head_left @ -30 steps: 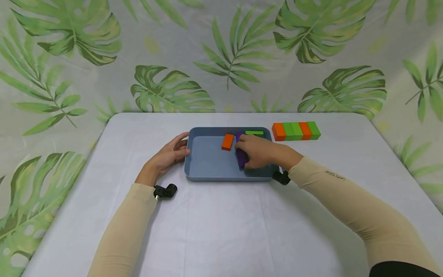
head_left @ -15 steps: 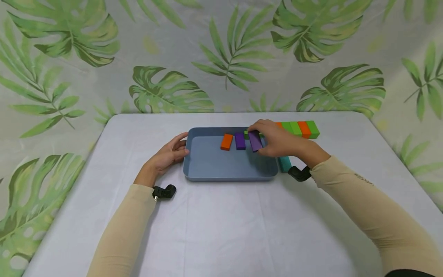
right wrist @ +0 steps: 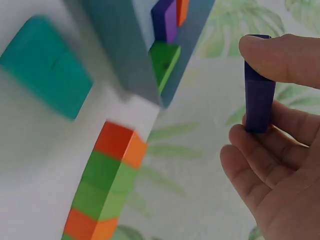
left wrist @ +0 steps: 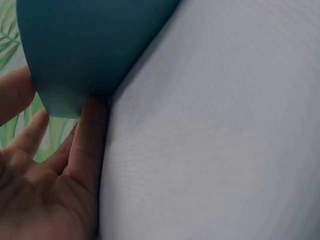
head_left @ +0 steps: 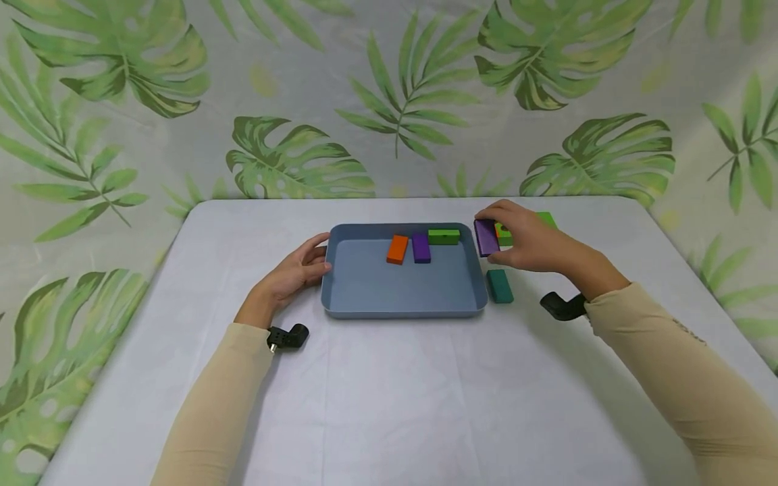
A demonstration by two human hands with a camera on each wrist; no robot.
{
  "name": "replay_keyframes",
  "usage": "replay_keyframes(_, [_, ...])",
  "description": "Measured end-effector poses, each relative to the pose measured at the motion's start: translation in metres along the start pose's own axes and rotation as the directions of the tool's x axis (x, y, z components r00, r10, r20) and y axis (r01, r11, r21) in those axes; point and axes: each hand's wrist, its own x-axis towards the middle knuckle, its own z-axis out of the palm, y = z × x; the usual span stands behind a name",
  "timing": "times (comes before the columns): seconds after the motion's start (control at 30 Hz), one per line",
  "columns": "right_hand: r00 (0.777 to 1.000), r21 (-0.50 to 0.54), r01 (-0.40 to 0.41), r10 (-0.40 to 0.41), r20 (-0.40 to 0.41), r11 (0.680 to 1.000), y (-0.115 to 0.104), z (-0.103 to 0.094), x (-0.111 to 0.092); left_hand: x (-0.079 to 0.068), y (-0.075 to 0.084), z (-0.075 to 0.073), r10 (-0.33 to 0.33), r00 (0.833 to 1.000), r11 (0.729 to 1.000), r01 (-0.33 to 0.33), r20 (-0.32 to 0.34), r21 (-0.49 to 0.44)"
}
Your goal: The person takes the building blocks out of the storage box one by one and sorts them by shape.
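Note:
My right hand (head_left: 527, 237) pinches a purple block (head_left: 486, 237) just beyond the right end of a blue-grey tray (head_left: 404, 314). The right wrist view shows the same purple block (right wrist: 259, 102) upright between thumb and fingertips. My left hand (head_left: 292, 277) rests against the tray's left end, its fingers relaxed; in the left wrist view fingertips touch the tray wall (left wrist: 85, 50). Inside the tray lie an orange block (head_left: 398, 250), a second purple block (head_left: 421, 248) and a green block (head_left: 444, 237) along the back wall.
Right of the tray lies a teal block (head_left: 500, 287) on the white-covered table (head_left: 389, 391). A row of orange and green blocks (right wrist: 102, 175) stands at the back right, partly behind my right hand in the head view. Leaf-patterned cloth (head_left: 304, 67) hangs behind.
My right hand has lifted the purple block out of the tray and carried it right, towards the block row. The teal block has come into sight. My left hand stays put.

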Motion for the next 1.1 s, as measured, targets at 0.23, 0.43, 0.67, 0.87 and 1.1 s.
replay_keyframes(0.23, [0.997, -0.037, -0.080, 0.079, -0.006, 0.996, 0.022, -0.008, -0.024, 0.000, -0.001, -0.001, -0.006, 1.000, 1.000, 0.006, 0.003, -0.002])
replay_keyframes(0.43, [0.992, -0.047, -0.126, 0.127, 0.006, 0.991, 0.049, -0.002, -0.043, -0.001, 0.001, -0.001, -0.002, 1.000, 1.000, 0.002, 0.005, 0.002])
replay_keyframes(0.67, [0.986, -0.034, -0.152, 0.154, 0.067, 0.988, 0.073, 0.015, -0.055, -0.001, 0.001, 0.000, -0.005, 1.000, 1.000, 0.005, 0.004, 0.006])
replay_keyframes(0.87, [0.980, -0.040, -0.170, 0.173, 0.094, 0.985, 0.076, 0.026, -0.057, -0.001, 0.001, 0.000, -0.009, 1.000, 1.000, 0.009, -0.001, 0.005])
replay_keyframes(1.1, [0.966, -0.028, -0.218, 0.220, 0.134, 0.976, 0.076, 0.040, -0.057, -0.001, 0.002, 0.001, -0.010, 1.000, 1.000, 0.010, -0.005, 0.011])
